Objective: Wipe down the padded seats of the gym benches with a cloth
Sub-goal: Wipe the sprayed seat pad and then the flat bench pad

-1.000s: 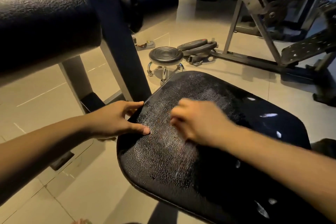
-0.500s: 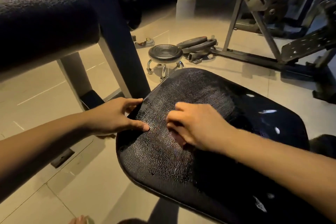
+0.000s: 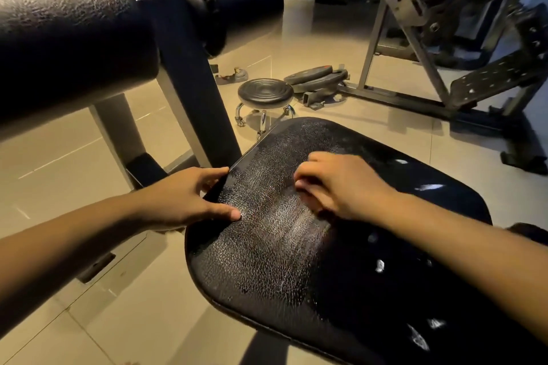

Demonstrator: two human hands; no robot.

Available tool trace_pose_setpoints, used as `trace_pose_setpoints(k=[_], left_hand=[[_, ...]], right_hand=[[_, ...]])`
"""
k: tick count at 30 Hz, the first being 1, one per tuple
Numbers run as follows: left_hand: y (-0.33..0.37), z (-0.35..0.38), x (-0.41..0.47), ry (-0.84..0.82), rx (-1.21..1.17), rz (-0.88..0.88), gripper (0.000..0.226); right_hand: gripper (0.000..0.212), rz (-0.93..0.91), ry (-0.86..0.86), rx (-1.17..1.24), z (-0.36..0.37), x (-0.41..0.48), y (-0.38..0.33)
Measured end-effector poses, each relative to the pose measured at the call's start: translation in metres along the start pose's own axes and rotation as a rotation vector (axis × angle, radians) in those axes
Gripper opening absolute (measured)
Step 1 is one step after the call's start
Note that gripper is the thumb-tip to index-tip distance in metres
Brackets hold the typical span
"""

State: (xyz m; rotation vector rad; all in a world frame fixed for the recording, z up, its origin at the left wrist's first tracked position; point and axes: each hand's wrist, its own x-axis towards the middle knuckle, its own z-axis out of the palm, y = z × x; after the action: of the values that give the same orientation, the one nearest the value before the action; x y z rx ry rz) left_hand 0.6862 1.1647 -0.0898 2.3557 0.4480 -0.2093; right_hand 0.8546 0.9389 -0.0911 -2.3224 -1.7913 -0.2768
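A black padded seat with cracked, worn leather fills the lower middle of the view. My left hand grips its left edge, thumb on top and fingers curled round the rim. My right hand rests on the middle of the seat, knuckles up and fingers curled under. It presses down on a dark cloth bunched beneath the palm, which is almost entirely hidden and hard to tell from the black padding. The right part of the seat looks glossy, with small bright highlights.
A thick black roller pad on a dark upright post stands close at the upper left. On the tiled floor beyond are a small round stool, weight plates and a metal machine frame.
My right hand has slid a little back and forth over the middle of the seat. My left hand has kept its hold on the left edge.
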Motion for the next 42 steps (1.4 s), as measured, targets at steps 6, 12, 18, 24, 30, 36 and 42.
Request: trace_pose_setpoints(k=[6,12,18,24,30,36,42], left_hand=[[0.007,0.009,-0.005,0.063,0.090,0.030,0.096],[0.011,0.008,-0.003,0.060,0.217,0.017,0.108],[0.011,0.007,0.000,0.033,0.260,-0.008,0.100],[0.016,0.005,-0.001,0.044,0.334,-0.035,0.076],[0.028,0.015,-0.012,0.098,0.508,-0.010,0.078],[0.035,0.026,-0.021,0.128,0.605,0.052,0.088],[0.041,0.028,-0.030,0.091,0.648,0.064,0.090]], right_hand=[[0.023,0.478,0.030,-0.214,-0.008,-0.008,0.035],[0.018,-0.065,-0.084,0.096,-0.010,-0.041,-0.103],[0.018,0.453,-0.039,-0.155,-0.015,-0.060,0.003],[0.016,0.578,-0.018,-0.046,-0.015,-0.062,-0.054],[0.022,0.295,-0.073,0.029,-0.013,-0.084,-0.113],[0.016,0.824,0.049,-0.072,-0.023,-0.112,-0.007],[0.020,0.417,-0.003,0.116,-0.014,-0.091,-0.127]])
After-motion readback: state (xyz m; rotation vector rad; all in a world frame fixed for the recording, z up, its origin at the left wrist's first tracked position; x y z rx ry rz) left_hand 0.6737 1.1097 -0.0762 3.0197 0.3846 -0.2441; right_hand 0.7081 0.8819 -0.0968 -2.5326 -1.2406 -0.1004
